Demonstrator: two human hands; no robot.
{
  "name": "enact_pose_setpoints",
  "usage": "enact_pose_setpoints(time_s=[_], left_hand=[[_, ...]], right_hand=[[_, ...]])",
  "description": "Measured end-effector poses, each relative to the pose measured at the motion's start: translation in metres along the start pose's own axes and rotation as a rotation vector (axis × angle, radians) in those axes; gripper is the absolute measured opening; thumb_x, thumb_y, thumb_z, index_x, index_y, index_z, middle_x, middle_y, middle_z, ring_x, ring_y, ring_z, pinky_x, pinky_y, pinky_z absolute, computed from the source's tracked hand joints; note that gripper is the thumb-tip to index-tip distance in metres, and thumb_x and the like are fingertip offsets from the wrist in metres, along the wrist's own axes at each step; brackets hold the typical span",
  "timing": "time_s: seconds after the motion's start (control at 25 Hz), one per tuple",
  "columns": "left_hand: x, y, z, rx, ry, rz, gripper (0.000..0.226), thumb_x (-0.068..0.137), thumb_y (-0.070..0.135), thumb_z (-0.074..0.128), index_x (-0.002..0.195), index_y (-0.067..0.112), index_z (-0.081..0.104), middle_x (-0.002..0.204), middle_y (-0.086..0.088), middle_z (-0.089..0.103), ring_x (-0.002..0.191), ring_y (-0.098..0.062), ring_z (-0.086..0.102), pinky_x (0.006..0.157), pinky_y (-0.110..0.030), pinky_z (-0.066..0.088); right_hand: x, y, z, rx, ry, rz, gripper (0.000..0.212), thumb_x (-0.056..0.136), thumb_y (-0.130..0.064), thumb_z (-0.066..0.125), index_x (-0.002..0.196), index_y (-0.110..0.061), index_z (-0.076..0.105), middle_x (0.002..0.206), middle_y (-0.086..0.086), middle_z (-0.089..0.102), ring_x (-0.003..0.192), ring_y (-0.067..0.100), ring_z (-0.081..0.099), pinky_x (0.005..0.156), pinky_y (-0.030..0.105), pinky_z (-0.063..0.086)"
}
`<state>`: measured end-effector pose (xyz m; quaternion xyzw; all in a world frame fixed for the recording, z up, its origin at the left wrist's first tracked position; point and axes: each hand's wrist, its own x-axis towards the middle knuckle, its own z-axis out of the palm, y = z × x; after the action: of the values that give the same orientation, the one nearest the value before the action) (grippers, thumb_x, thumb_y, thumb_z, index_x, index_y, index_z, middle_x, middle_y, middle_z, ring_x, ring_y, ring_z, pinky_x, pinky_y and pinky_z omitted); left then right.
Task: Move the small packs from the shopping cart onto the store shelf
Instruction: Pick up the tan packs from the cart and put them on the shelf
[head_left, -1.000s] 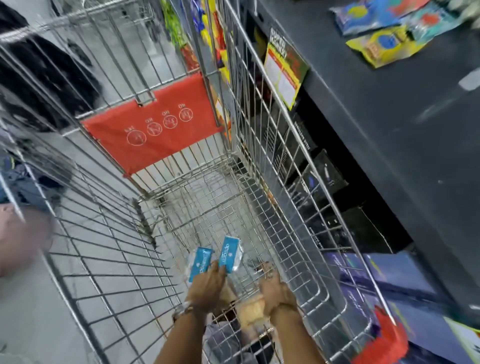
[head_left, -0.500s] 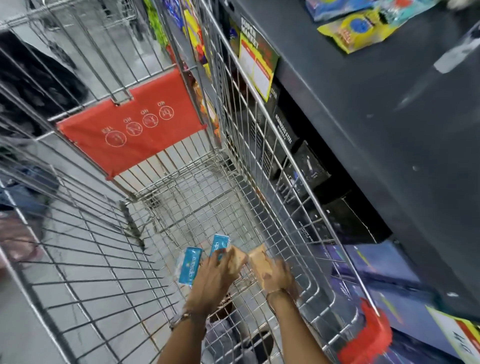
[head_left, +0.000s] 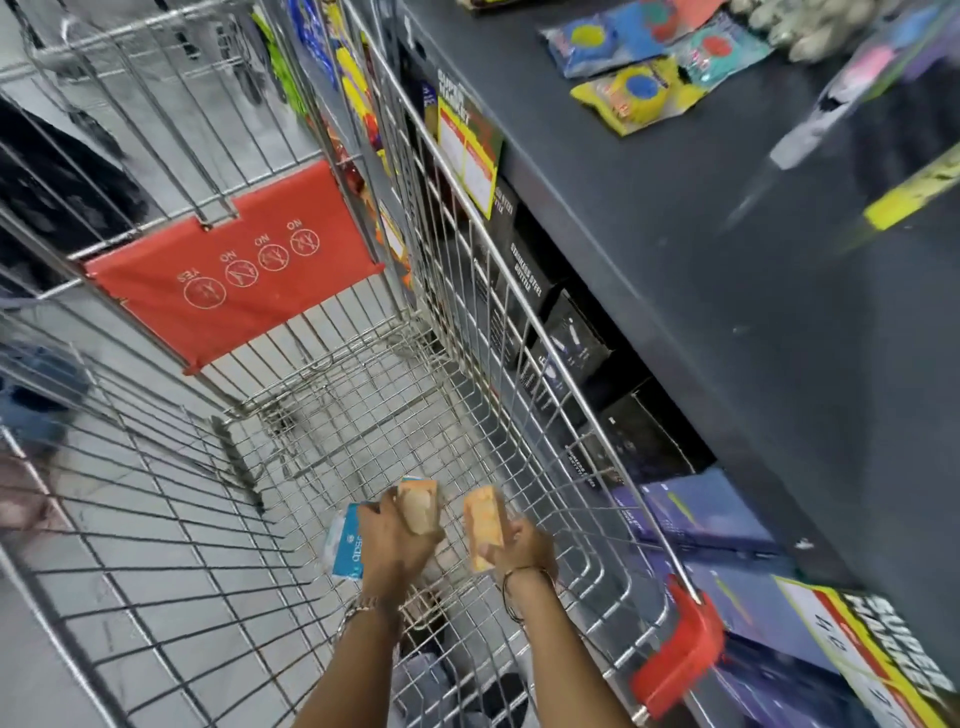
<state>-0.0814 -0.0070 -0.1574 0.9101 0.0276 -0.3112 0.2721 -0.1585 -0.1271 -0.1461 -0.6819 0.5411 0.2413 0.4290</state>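
Both my hands are down inside the wire shopping cart (head_left: 519, 322), near its floor. My left hand (head_left: 392, 540) grips a small orange pack (head_left: 420, 506). My right hand (head_left: 522, 545) grips a second small orange pack (head_left: 483, 522), held upright. A blue and white pack (head_left: 347, 543) lies on the cart floor just left of my left hand, partly hidden by it. The dark store shelf (head_left: 701, 270) runs along the right side of the cart, above its rim.
Colourful flat packets (head_left: 639, 93) lie on the shelf at the far end. Black boxes (head_left: 566, 343) and purple boxes (head_left: 696, 509) fill the lower shelf behind the cart's right wall. A red child-seat flap (head_left: 234, 270) hangs at the cart's far end. A red corner bumper (head_left: 685, 654) sits near right.
Both hands have lifted slightly, each with an orange pack. My left hand has come off the blue packs, and only one blue pack now shows beside it.
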Motion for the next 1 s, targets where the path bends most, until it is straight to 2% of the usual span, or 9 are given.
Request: enact_pose_setpoints(time_s=[0.12,0.28,0.4,0.52,0.56,0.64,0.72,0.84,1.0], left_hand=[[-0.012,0.037,-0.032,-0.173,0.137,0.053,0.086,0.067,0.023,0.080,0.137,0.005,0.035,0.125,-0.021,0.036,0.111,-0.034,0.046,0.105,-0.043,0.045],[-0.035,0.106,-0.105,-0.347,0.306,0.293,0.080,0.069,0.025,0.076,0.136,0.010,0.036,0.131,-0.019,0.045,0.118,-0.035,0.047,0.104,-0.046,0.043],[-0.059,0.160,-0.150,-0.531,0.363,0.471,0.077,0.071,0.028,0.073,0.137,0.014,0.035,0.135,-0.011,0.053,0.121,-0.028,0.053,0.104,-0.038,0.043],[-0.097,0.218,-0.181,-0.647,0.382,0.588,0.085,0.074,0.026,0.074,0.144,0.018,0.026,0.142,-0.008,0.049,0.127,-0.021,0.049,0.104,-0.030,0.037],[-0.108,0.236,-0.185,-0.702,0.334,0.608,0.087,0.075,0.025,0.074,0.145,0.018,0.022,0.143,-0.008,0.048,0.127,-0.020,0.050,0.104,-0.030,0.037],[-0.136,0.276,-0.185,-0.755,0.209,0.666,0.084,0.076,0.023,0.075,0.143,0.015,0.024,0.137,-0.010,0.054,0.117,-0.019,0.056,0.098,-0.028,0.042],[-0.168,0.314,-0.171,-0.743,0.064,0.773,0.068,0.074,0.017,0.076,0.129,0.010,0.036,0.125,-0.013,0.059,0.105,-0.020,0.060,0.089,-0.031,0.046],[-0.216,0.359,-0.131,-0.559,-0.214,0.850,0.068,0.073,0.013,0.078,0.128,0.003,0.039,0.131,-0.018,0.047,0.122,-0.032,0.049,0.099,-0.048,0.047],[-0.271,0.376,-0.069,-0.279,-0.643,0.864,0.070,0.071,0.005,0.074,0.130,0.003,0.034,0.117,-0.009,0.046,0.122,-0.026,0.040,0.104,-0.046,0.041]], right_hand=[[-0.034,-0.032,-0.022,0.176,0.041,-0.105,0.034,0.081,-0.018,0.069,0.111,-0.009,0.055,0.115,0.009,0.066,0.099,0.027,0.067,0.073,0.034,0.059],[-0.089,-0.092,-0.073,0.328,0.130,-0.346,0.036,0.080,-0.015,0.071,0.111,-0.005,0.057,0.114,0.014,0.068,0.101,0.027,0.064,0.087,0.032,0.052],[-0.130,-0.128,-0.118,0.434,0.231,-0.536,0.039,0.078,-0.004,0.071,0.112,0.006,0.055,0.111,0.025,0.067,0.081,0.018,0.061,0.059,-0.001,0.042],[-0.177,-0.145,-0.171,0.569,0.347,-0.662,0.041,0.076,-0.001,0.073,0.111,0.010,0.056,0.108,0.030,0.067,0.077,0.017,0.061,0.053,-0.004,0.041],[-0.189,-0.147,-0.188,0.591,0.395,-0.682,0.040,0.076,-0.005,0.074,0.111,0.007,0.058,0.107,0.029,0.068,0.084,0.024,0.065,0.062,0.002,0.046],[-0.211,-0.140,-0.228,0.615,0.505,-0.697,0.040,0.077,-0.014,0.074,0.111,0.002,0.060,0.109,0.026,0.067,0.098,0.034,0.065,0.085,0.032,0.052],[-0.225,-0.116,-0.267,0.630,0.659,-0.674,0.040,0.079,-0.018,0.072,0.112,0.001,0.059,0.110,0.027,0.064,0.102,0.038,0.060,0.091,0.047,0.048],[-0.233,-0.058,-0.315,0.737,0.932,-0.557,0.044,0.078,-0.014,0.073,0.113,0.005,0.056,0.105,0.031,0.065,0.099,0.040,0.060,0.086,0.045,0.046],[-0.226,0.024,-0.352,0.856,1.023,-0.184,0.043,0.081,-0.015,0.069,0.115,0.003,0.050,0.112,0.029,0.064,0.104,0.041,0.061,0.083,0.040,0.046]])
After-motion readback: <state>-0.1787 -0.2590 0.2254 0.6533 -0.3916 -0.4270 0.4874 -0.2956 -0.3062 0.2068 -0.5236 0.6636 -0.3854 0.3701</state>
